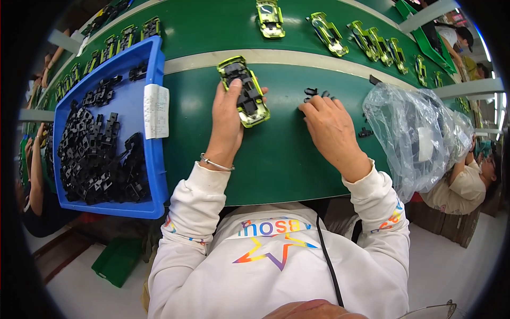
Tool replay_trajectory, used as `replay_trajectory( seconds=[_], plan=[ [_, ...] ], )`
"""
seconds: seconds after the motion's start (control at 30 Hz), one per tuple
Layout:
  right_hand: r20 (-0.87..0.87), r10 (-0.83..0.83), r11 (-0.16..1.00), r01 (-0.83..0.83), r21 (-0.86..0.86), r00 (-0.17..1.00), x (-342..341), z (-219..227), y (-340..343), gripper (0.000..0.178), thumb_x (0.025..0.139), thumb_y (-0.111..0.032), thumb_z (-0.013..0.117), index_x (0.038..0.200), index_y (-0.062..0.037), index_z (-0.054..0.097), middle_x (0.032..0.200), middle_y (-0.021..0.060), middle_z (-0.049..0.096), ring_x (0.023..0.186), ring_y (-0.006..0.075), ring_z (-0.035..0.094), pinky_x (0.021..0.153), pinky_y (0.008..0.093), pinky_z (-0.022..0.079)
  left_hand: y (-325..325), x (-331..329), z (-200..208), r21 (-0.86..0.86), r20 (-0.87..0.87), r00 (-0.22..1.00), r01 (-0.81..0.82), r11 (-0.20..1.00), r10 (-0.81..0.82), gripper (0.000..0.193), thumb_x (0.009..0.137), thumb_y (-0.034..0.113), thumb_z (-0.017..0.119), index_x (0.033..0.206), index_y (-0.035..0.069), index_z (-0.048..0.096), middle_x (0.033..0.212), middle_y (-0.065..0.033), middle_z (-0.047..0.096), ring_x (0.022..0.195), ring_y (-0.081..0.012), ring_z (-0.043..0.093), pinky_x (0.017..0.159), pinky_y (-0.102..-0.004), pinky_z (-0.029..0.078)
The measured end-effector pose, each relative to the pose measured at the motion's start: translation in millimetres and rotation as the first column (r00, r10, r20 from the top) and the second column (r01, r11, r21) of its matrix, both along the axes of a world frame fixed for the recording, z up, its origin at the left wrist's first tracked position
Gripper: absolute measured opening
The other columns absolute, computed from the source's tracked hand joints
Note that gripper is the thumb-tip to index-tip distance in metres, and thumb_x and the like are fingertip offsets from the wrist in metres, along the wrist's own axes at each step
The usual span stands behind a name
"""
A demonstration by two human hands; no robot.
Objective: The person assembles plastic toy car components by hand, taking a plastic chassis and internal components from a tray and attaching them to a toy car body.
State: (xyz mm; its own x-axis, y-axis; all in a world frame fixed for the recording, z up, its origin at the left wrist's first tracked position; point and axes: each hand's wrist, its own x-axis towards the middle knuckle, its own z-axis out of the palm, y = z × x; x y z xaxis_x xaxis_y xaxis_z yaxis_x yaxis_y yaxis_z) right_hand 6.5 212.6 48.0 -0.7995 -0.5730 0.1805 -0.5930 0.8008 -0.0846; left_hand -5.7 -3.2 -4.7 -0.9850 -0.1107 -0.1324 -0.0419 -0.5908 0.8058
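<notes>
My left hand point(229, 109) is wrapped around a toy car body shell point(259, 112), bright yellow-green, its underside turned up. Inside the shell lies a black plastic interior part point(247, 95), with my thumb pressing on it. To the right, my right hand point(330, 121) reaches down to the table with bent fingers drawn together. Small black plastic pieces point(311, 92) lie right at its fingertips; whether one is pinched is hidden. A few more black pieces point(365, 132) lie between that hand and a clear plastic bag point(411, 133).
On the left, a blue bin point(156, 178) holds many black plastic parts point(87, 154). Beyond the pale rail point(297, 57), several yellow-green car shells point(271, 20) sit on the green belt point(212, 26). Other people work at both sides. A green crate point(117, 260) stands on the floor.
</notes>
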Motion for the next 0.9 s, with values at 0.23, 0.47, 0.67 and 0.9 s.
replay_trajectory(
  seconds=[0.23, 0.47, 0.67, 0.9],
  plan=[
    [0.294, 0.135, 0.805, 0.068, -0.589, 0.946, -9.4, 31.4, -7.2, 0.025, 0.087, 0.002, 0.065, 0.111, -0.0030, 0.069, 0.101, 0.0118, 0.066, 0.088, 0.0281, 0.067, 0.075, 0.0336, 0.053, 1.3, 3.1, 6.7, 0.153, 0.012, 0.997, 0.076, 0.985, -0.078, 0.049, 0.109, 0.040, 0.029, 0.133, 0.001, 0.047, 0.122, -0.0179, 0.062, 0.106, -0.0308, 0.066, 0.090, -0.0429, 0.056],
    [0.362, 0.382, 0.741, -0.048, -0.670, 0.851, -44.8, 44.0, -56.5, 0.024, 0.086, 0.001, 0.066, 0.110, -0.0012, 0.070, 0.095, 0.0116, 0.069, 0.083, 0.0249, 0.067, 0.076, 0.0327, 0.053, 2.6, 5.9, 3.8, 0.117, -0.052, 0.985, 0.168, 0.979, -0.163, 0.053, 0.110, 0.043, 0.025, 0.132, 0.002, 0.050, 0.121, -0.0122, 0.061, 0.110, -0.0209, 0.063, 0.097, -0.0358, 0.051],
    [0.514, 0.353, 0.819, 0.008, -0.574, 0.782, -61.0, 51.9, -68.1, 0.020, 0.086, -0.001, 0.069, 0.106, -0.0002, 0.071, 0.092, 0.0122, 0.069, 0.083, 0.0263, 0.068, 0.076, 0.0336, 0.053, 4.6, 7.2, 11.7, 0.089, -0.108, 0.982, 0.165, 0.982, -0.155, 0.045, 0.108, 0.044, 0.033, 0.126, 0.005, 0.047, 0.113, -0.0093, 0.060, 0.097, -0.0158, 0.064, 0.085, -0.0316, 0.054],
    [0.274, 0.474, 0.693, -0.163, -0.702, 0.837, -68.7, 39.8, -61.9, 0.015, 0.083, 0.002, 0.072, 0.098, 0.0004, 0.070, 0.089, 0.0101, 0.068, 0.078, 0.0216, 0.068, 0.073, 0.0302, 0.055, 3.7, 7.1, 15.1, 0.154, -0.090, 0.976, 0.210, 0.965, -0.198, 0.046, 0.109, 0.039, 0.030, 0.132, 0.003, 0.046, 0.119, -0.0115, 0.059, 0.104, -0.0198, 0.063, 0.090, -0.0366, 0.054]
  ],
)
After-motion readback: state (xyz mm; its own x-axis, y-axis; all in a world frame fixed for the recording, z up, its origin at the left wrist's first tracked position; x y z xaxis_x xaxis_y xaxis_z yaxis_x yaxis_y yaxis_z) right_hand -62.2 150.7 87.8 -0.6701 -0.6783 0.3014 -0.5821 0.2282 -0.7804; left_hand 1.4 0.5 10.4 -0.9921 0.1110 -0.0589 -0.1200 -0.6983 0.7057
